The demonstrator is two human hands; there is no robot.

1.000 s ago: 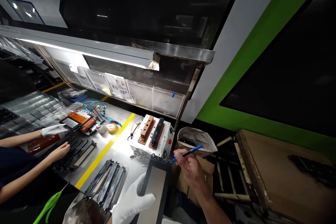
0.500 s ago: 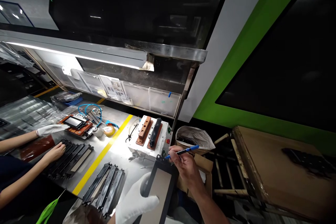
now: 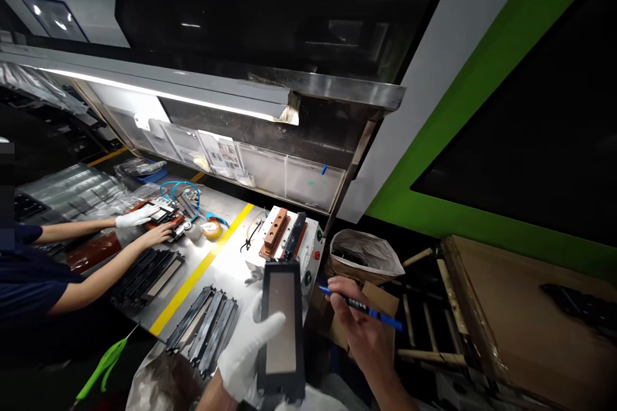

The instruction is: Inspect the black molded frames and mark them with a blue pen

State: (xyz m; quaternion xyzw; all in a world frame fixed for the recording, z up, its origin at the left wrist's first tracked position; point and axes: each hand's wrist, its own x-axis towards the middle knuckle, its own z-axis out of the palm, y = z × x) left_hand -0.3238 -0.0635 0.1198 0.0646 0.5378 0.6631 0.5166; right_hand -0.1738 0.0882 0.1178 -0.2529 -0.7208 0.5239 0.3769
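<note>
In a white glove, my left hand [image 3: 243, 347] grips a black rectangular frame part with a beige-grey panel [image 3: 281, 324] by its left edge, thumb across the panel. The part stands nearly upright in front of me. My bare right hand [image 3: 359, 321] holds a blue marker pen [image 3: 364, 309], its tip pointing left toward the part but apart from it. Behind the part is a white fixture box [image 3: 308, 247] with a copper-coloured block [image 3: 276, 231] and a black strip-shaped piece [image 3: 295, 234] on top.
Several black strip parts [image 3: 212, 327] lie left on the metal table. Beyond the yellow line [image 3: 202, 270], a co-worker's hands [image 3: 161, 231] work at an orange-brown fixture. A lined bag [image 3: 366, 253] and open carton [image 3: 380, 302] stand right, beside a cardboard-topped rack [image 3: 511, 308].
The black frame part has turned more upright and shifted. The marker has moved away from its top end and swung tip-left. The co-worker's bare hand has moved from the strips to the fixture.
</note>
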